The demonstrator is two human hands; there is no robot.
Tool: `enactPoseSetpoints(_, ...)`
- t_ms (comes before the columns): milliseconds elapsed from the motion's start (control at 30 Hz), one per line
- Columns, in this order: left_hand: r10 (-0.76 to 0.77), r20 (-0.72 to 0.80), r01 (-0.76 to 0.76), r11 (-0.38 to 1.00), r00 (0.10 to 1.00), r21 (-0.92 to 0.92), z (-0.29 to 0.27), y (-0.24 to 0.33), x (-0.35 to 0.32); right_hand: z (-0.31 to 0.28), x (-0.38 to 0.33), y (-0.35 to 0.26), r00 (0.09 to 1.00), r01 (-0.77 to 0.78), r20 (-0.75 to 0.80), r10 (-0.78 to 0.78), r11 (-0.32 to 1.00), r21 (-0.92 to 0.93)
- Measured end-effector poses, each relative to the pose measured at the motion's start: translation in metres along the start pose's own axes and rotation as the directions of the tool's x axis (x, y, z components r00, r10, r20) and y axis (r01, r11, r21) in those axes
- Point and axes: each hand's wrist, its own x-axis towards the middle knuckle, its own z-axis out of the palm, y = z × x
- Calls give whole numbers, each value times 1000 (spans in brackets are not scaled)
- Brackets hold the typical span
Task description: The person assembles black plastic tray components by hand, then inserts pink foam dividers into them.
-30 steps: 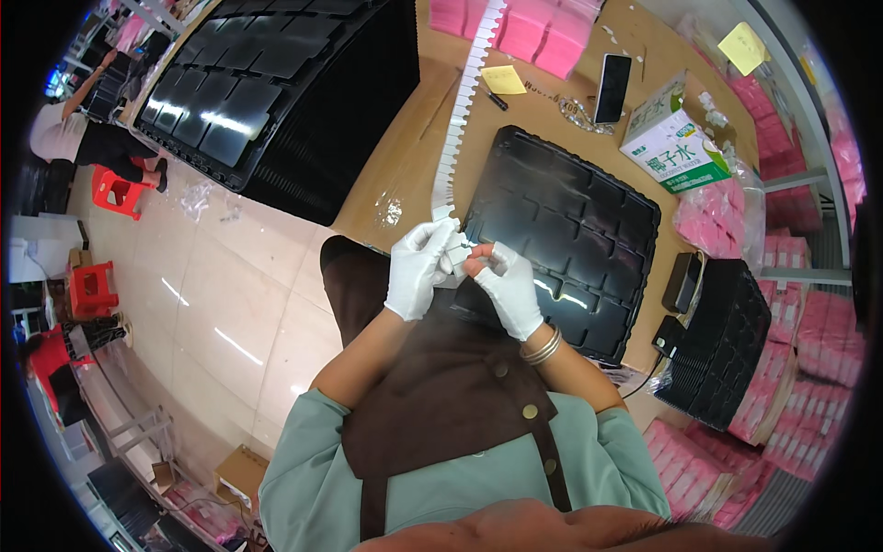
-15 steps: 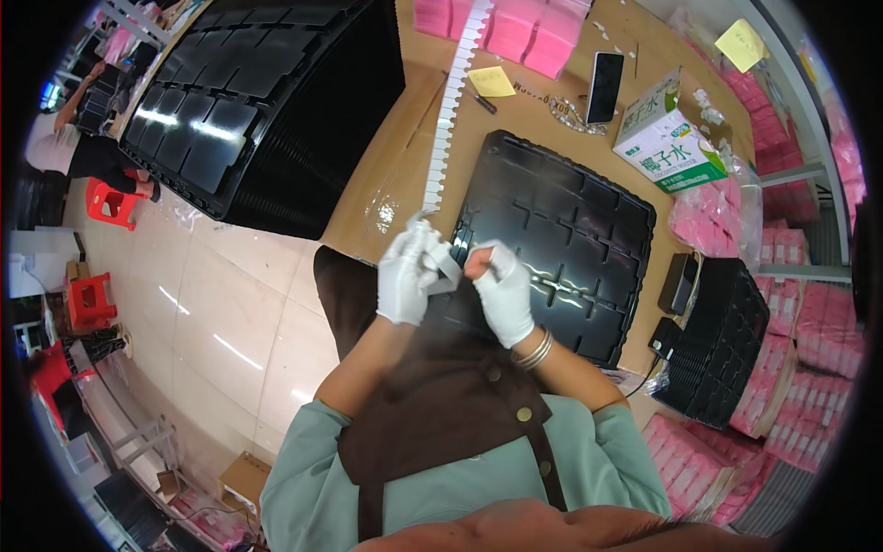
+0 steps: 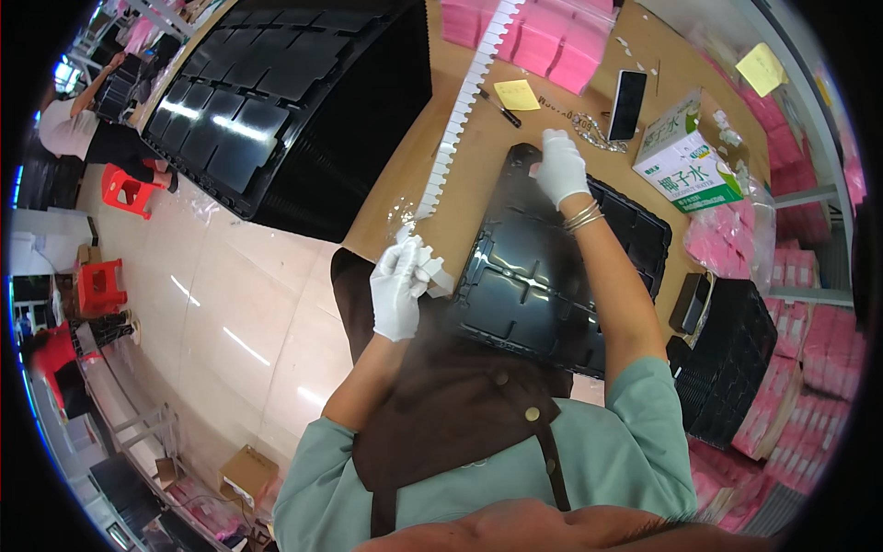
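Brown table (image 3: 478, 175) with black tray (image 3: 552, 267), phone (image 3: 628, 92), carton (image 3: 685, 156).

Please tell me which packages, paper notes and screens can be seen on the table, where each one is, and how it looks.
Carton box: far right of the table, rectangular, white and green.
Phone: left of the carton box, flat, dark screen.
Sticky note: beside the white strip, square, yellow.
Second sticky note: far right corner, yellow.
Pink packets: far edge, flat stacks.
Pink packet bag: below the carton box, clear plastic.
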Motion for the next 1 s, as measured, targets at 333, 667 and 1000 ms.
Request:
enactPoseSetpoints(333, 30, 83, -36, 997, 996, 64, 9, -14, 0, -39, -100, -88, 954, -184, 262, -149, 399, 898)
enactPoseSetpoints(667, 8, 120, -34, 975, 993, 218, 21, -22, -10, -53, -153, -109, 905, -421, 426, 1, 163, 892)
enactPoseSetpoints(1000, -293, 261, 348, 917, 920, -195, 8, -22, 24, -61, -175, -101, 996, 1, -51, 76, 552, 834)
